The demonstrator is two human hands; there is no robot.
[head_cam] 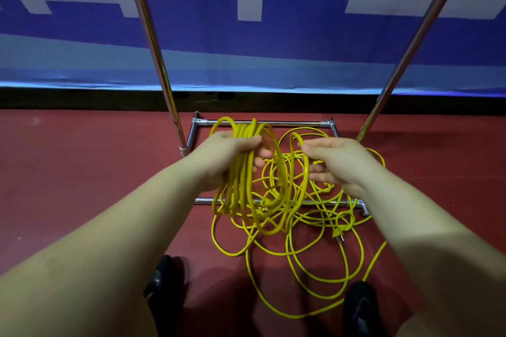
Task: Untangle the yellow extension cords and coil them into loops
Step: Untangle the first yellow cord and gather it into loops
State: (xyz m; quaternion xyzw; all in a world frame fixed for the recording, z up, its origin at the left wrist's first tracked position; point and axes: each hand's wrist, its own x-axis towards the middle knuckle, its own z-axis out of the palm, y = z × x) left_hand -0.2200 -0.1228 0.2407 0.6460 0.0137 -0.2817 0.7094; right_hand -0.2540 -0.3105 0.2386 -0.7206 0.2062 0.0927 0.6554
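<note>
Nearest, two dark shoes (361, 306) stand on the red floor (82, 172), one on either side of the loose cord (301, 260), whose wide yellow loops spread over the floor just this side of the rack base (262, 201). A plug (337, 235) lies among those loops, near the base's front bar and toward its right end. Over that front bar the cord thickens into a tangle (284, 172), which fills the space inside the base and spills a little past its right side. Above the tangle the left hand (227, 156) grips a coil (246, 172) of several gathered turns; its fingers are curled round the bundle, the thumb lies across the top, and the turns hang down past the front bar. Beside it, over the right half of the base, the right hand (339, 164) pinches a single strand (297, 142) between thumb and fingers, and this strand arches up and then runs down into the tangle. Beyond the hands is the base's rear bar (262, 122), joined to the side bars by chrome corner fittings. Two chrome poles (153, 44) rise from the sides of the base and slant outward. Behind the base a dark strip runs along the foot of a blue banner (191, 35) bearing large white marks.
</note>
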